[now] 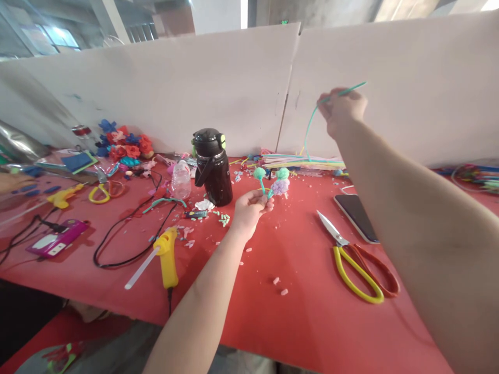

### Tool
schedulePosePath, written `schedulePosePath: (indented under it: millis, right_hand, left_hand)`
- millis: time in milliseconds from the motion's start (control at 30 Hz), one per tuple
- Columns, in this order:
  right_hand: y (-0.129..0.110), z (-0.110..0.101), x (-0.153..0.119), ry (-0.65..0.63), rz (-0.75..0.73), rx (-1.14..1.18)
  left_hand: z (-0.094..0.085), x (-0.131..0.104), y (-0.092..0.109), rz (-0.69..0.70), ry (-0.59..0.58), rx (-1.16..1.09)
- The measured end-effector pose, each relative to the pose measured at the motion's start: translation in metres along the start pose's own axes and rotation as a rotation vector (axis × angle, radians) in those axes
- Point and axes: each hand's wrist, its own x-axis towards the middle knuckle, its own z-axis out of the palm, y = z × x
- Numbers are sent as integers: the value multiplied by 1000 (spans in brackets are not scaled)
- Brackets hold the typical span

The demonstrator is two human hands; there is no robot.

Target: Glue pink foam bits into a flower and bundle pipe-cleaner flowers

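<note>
My left hand (251,210) is closed on the stems of a small bunch of pompom flowers (279,186), two green and one lilac, over the middle of the table. Raised at the upper right in front of the white partition, my right hand (343,108) pinches a green pipe cleaner (311,124). One end of it points up to the right past the fingers; the rest curves down toward a pile of pastel pipe cleaners (300,162) at the table's back.
A black bottle (217,174) stands left of my left hand. Scissors (345,252) and a phone (356,215) lie to the right. A yellow glue gun (167,257), black cable and small scraps are at the left. Another person's hand (15,183) shows at the far left.
</note>
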Motion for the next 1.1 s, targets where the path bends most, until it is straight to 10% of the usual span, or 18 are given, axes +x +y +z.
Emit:
schedulePosePath:
  millis: [200, 533, 733, 1100]
  right_hand:
    - [11, -9, -9, 107, 211, 217]
    - [-26, -28, -3, 116, 87, 307]
    - [-25, -51, -81, 55, -20, 101]
    - [18, -93, -291, -404, 405, 89]
  left_hand:
    - [0, 0, 0, -3, 33, 1]
    - [0, 3, -5, 28, 20, 31]
    - [0, 0, -4, 106, 30, 22]
    - [5, -49, -9, 317, 92, -2]
